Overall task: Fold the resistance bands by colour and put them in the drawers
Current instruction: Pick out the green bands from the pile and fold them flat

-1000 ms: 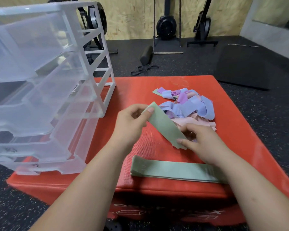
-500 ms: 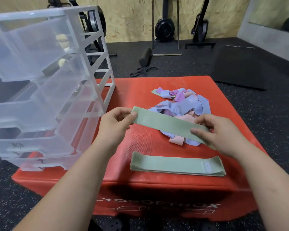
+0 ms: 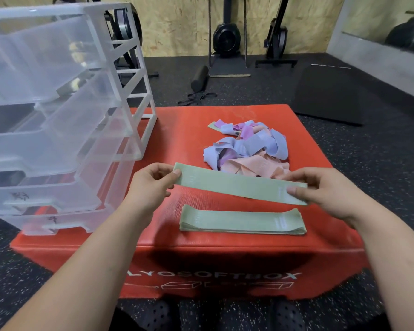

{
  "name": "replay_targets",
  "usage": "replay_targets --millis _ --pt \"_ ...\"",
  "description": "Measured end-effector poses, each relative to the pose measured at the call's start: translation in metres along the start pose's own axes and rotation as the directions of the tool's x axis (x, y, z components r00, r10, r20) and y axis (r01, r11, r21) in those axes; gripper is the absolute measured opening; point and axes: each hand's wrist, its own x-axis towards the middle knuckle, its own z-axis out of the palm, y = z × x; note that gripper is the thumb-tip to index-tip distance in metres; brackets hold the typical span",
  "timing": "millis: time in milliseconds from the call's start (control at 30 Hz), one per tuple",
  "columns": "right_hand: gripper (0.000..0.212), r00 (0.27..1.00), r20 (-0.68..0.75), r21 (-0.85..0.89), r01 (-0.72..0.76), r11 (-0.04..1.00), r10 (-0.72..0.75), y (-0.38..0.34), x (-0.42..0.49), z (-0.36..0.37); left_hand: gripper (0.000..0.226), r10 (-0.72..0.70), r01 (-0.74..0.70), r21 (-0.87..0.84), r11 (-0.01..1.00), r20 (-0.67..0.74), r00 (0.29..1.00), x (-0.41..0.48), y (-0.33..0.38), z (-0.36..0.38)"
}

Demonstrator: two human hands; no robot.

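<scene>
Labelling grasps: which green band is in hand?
The upper green band, pinched at each end by the left hand and right hand; the green stack lies untouched on the red box.

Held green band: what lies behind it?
The tangled pile of lilac, purple and pink bands, on the red soft box. The held green band, pinched by the left hand and right hand, hides the pile's near edge.

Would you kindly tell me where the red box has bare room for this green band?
Bare red box top lies between the drawer unit and the tangled pile, and in the strip between that pile and the green stack, under the held band. The unit crowds the left side; the pile crowds the far right.
</scene>
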Motion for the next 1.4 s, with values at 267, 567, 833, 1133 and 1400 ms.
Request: replay_targets --millis 267,567,833,1133,1400 --pt "0.032 0.991 -0.127 -0.077 -0.06 0.995 0.05 0.015 -0.011 -0.001 0.007 -0.135 0.108 0.189 0.976 0.137 0.981 -0.018 0.002 0.0" --pt "0.031 0.989 -0.144 -0.382 -0.097 0.919 0.045 0.01 -0.02 0.007 0.026 -0.043 -0.065 0.452 0.89 0.225 0.973 -0.023 -0.004 0.004" --pt "0.031 0.995 -0.098 -0.46 -0.069 0.885 0.026 0.016 -0.017 0.015 0.018 0.028 -0.245 0.699 0.671 0.306 0.951 -0.026 -0.006 0.006" --pt "0.033 1.0 -0.016 -0.647 -0.03 0.762 0.026 0.032 -0.01 0.022 0.028 0.111 -0.414 0.78 0.47 0.413 0.904 -0.022 -0.017 0.003" --pt "0.058 0.966 0.252 -0.686 0.134 0.715 0.061 0.029 -0.015 0.018 0.053 0.091 -0.602 0.645 0.471 0.643 0.761 -0.02 -0.02 0.001"
